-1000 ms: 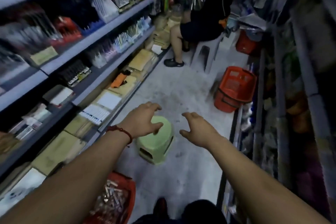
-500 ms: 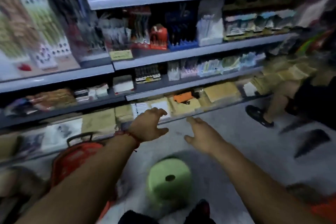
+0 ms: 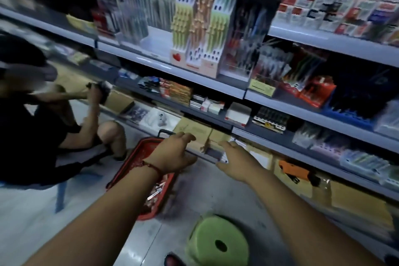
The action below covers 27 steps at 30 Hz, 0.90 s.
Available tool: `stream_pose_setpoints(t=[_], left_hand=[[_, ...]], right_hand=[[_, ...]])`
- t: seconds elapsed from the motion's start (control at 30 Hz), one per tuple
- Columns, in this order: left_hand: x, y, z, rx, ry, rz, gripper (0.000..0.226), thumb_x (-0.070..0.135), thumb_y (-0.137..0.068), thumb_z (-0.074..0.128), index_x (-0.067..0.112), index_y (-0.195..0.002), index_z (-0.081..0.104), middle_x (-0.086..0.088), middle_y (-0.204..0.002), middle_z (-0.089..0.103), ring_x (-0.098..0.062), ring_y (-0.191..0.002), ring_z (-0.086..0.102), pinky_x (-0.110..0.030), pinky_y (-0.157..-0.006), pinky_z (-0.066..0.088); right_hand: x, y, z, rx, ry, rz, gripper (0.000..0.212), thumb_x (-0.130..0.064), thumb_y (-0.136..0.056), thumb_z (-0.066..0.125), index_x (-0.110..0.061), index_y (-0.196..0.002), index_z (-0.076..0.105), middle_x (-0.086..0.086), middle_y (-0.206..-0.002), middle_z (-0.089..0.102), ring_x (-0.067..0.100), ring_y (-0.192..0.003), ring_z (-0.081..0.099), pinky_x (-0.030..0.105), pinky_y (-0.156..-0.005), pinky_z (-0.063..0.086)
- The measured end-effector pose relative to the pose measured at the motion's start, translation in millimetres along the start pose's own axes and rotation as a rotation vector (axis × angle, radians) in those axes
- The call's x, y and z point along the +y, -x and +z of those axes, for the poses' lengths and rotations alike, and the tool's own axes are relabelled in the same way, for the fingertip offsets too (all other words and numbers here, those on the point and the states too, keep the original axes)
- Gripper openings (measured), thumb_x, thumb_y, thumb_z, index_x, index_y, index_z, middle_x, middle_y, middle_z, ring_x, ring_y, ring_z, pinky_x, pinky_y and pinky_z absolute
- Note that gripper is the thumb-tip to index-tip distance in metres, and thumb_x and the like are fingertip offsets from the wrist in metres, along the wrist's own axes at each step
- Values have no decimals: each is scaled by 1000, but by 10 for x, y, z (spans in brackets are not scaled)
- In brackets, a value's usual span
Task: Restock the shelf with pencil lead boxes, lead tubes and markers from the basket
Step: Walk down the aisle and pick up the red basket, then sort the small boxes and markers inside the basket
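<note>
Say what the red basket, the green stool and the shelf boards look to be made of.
Red basket: likely moulded plastic, uniform matte red wall.
Green stool: likely plastic, smooth one-piece top with a moulded hole, slight sheen.
Shelf boards: probably painted metal, thin pale grey-blue edges; blur leaves it open.

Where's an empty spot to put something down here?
Bare floor lies between the red basket and the green stool. A white gap on the upper shelf sits left of the pencil display. The lower shelves are crowded.
</note>
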State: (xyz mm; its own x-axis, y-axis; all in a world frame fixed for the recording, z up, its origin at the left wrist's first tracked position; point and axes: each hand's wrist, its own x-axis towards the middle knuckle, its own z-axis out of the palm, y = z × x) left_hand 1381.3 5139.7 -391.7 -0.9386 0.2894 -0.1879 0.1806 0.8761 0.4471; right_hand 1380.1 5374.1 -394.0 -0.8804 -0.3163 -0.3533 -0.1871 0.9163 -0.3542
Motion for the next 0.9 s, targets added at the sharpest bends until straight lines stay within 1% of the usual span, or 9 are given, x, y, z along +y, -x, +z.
stream_pose_setpoints(t=[0.07,0.17,0.27,0.43,0.53,0.63,0.73,0.8,0.9], left_hand=[[-312,70,-124,4,-7,-37,68,51,-76,67,25,-137,52,-4,-134,56,-27,-121,57,-36,-99,48],[-661,117,-260,41,-24,-85,62,43,-80,72,27,-136,51,-4,-133,56,-26,-120,56,-33,-96,46],[-971,136,-331,84,-3,-145,65,51,-78,69,27,-135,50,-4,-128,58,-28,-116,59,-38,-97,50],[-1415,61,-266,110,55,-241,74,59,-75,63,23,-137,48,-7,-129,57,-29,-116,58,-42,-95,51],[-1641,-68,-104,142,97,-326,73,55,-78,69,22,-140,46,-8,-135,55,-29,-119,56,-42,-99,49],[-1869,-247,168,167,143,-470,73,50,-81,72,18,-141,47,-9,-136,54,-29,-121,55,-38,-99,47],[-2132,-409,620,230,179,-591,68,45,-83,73,17,-139,50,-7,-134,56,-27,-120,55,-34,-97,45],[-2336,-518,1079,250,227,-662,63,43,-83,73,16,-136,53,-6,-130,58,-26,-118,56,-34,-97,46],[-2678,-624,1814,203,272,-772,56,46,-82,71,21,-130,55,-1,-124,59,-24,-112,58,-36,-93,49]], right_hand=[[-268,-281,33,-2,2,-51,67,-40,-93,61,-22,-151,32,9,-148,40,31,-128,48,40,-100,47],[-614,-628,49,-5,13,-113,69,-39,-92,62,-20,-151,33,8,-147,41,31,-127,49,39,-100,47],[-885,-939,83,-34,30,-171,71,-39,-90,63,-19,-152,33,10,-147,42,31,-125,52,42,-101,47],[-1104,-1490,199,-106,62,-263,68,-41,-88,66,-20,-146,38,10,-141,47,33,-127,51,44,-101,48],[-1119,-1876,313,-185,108,-315,71,-42,-89,66,-17,-149,35,11,-142,46,33,-127,50,44,-102,47],[-1077,-2356,517,-276,131,-409,61,-43,-87,67,-18,-138,45,13,-136,50,34,-121,54,45,-99,49],[-989,-2930,899,-355,165,-512,59,-40,-85,65,-17,-136,46,12,-131,53,33,-120,55,45,-97,49],[-856,-3308,1296,-394,191,-555,62,-37,-86,67,-16,-139,45,13,-133,52,32,-122,54,44,-99,48],[-629,-3713,2017,-447,210,-598,61,-39,-86,65,-16,-139,44,11,-131,54,32,-121,54,41,-99,48]])
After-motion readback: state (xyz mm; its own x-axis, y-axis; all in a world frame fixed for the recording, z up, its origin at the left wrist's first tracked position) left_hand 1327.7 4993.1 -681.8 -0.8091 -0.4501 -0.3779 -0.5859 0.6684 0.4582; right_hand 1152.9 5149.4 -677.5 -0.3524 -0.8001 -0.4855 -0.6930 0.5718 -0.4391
